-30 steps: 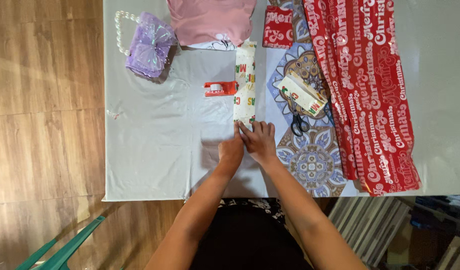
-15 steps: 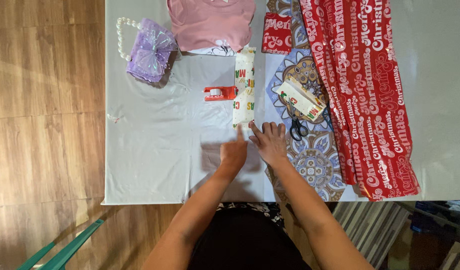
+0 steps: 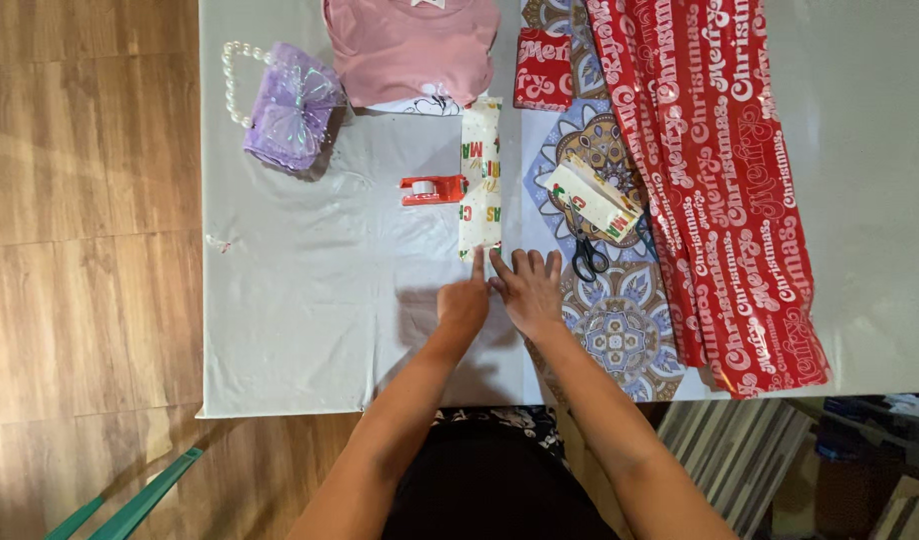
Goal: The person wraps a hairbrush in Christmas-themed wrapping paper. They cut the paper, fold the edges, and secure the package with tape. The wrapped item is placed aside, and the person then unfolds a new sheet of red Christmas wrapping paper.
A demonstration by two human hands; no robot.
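Table: a pale grey table [image 3: 300, 330] fills the middle of the frame, wood floor to the left
Upper left: a lilac bow bag [image 3: 290, 112] with a bead handle
Top centre: a folded pink garment [image 3: 412, 45], just above the parcel's far end
Tape: a red tape dispenser [image 3: 432, 189] touching the parcel's left side
Right: scissors [image 3: 587, 257] and a small paper roll [image 3: 592, 196] on a patterned mat [image 3: 620, 325], with red gift wrap [image 3: 725, 190] beyond it
Parcel: a long wrapped parcel [image 3: 481, 175] in white printed paper lies lengthwise at centre
Left hand: left hand [image 3: 465, 300] curled, forefinger out, its tip at the parcel's near end
Right hand: right hand [image 3: 528, 290] flat, fingers slightly spread, tips just below and right of the parcel's near end; holds nothing
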